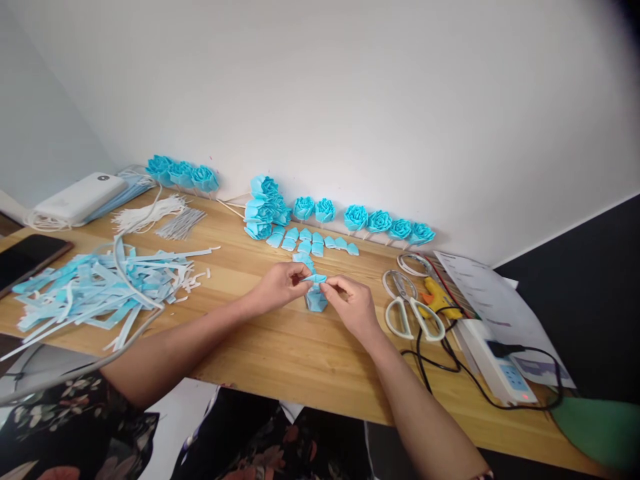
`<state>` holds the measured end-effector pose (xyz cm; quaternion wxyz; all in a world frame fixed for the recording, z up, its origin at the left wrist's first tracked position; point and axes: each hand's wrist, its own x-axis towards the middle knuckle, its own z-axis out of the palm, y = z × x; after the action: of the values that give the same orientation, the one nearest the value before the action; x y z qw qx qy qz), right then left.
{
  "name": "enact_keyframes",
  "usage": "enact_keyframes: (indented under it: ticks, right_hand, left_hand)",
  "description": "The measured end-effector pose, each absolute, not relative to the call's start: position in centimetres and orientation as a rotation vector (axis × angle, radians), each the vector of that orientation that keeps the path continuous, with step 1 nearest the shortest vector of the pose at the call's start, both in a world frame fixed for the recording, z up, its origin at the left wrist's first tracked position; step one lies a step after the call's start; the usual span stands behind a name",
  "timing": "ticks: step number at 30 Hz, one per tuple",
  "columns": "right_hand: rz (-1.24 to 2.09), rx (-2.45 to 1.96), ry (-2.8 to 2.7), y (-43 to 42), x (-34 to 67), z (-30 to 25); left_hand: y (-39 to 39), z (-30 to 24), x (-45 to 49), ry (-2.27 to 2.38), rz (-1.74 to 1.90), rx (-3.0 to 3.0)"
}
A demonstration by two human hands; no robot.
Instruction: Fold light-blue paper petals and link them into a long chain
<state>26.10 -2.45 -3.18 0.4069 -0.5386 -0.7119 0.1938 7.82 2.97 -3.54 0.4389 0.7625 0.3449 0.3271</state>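
Note:
Between my two hands is a small blue petal piece [316,278], pinched at its left end by my left hand [286,283] and at its right end by my right hand [349,300]. Both sets of fingertips are closed on it. Right below, a stack of blue pieces [317,300] lies on the wooden table. Just beyond my fingers, more blue pieces [301,257] lie overlapping. Farther back are short rows of blue petals [305,240], in front of finished-looking blue flowers [325,210] along the wall.
White-handled scissors [407,310], a yellow glue gun [440,298] and a power strip [500,367] with black cables lie at right. At left are a heap of blue and white strips [110,287], a phone [30,260] and a white power bank [80,198]. A pale cable crosses the heap.

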Motion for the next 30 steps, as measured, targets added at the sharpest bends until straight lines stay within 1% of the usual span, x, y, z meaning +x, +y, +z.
enact_keyframes:
  ticks: [3, 5, 11, 15, 21, 27, 30]
  right_hand:
    - [0.459, -1.384, -1.825, -2.6, 26.0, -2.9]
    - [0.499, -1.377, -1.828, -2.7, 26.0, -2.7]
    - [0.882, -1.290, -1.622, -2.4, 26.7, -2.8]
    - [1.022, -1.240, -1.512, -2.1, 27.0, -3.5]
    - [0.996, -1.215, -1.388, -2.0, 26.9, -3.6]
    - [1.025, -1.167, -1.293, -2.0, 26.7, -3.4]
    - [1.087, -1.149, -1.303, -2.1, 26.5, -3.3]
  left_hand:
    - [2.9, -3.3, 7.7, 0.849, 0.776, 1.884]
    - [2.9, -3.0, 7.6, 0.821, 0.749, 1.840]
    - [2.9, -2.7, 7.4, 0.767, 0.688, 1.747]
    - [2.8, -2.9, 7.5, 0.788, 0.638, 1.800]
    - [2.9, -2.3, 7.5, 0.741, 0.730, 1.703]
    - [2.8, -2.6, 7.7, 0.695, 0.663, 1.629]
    - [3.1, -3.2, 7.7, 0.723, 0.709, 1.567]
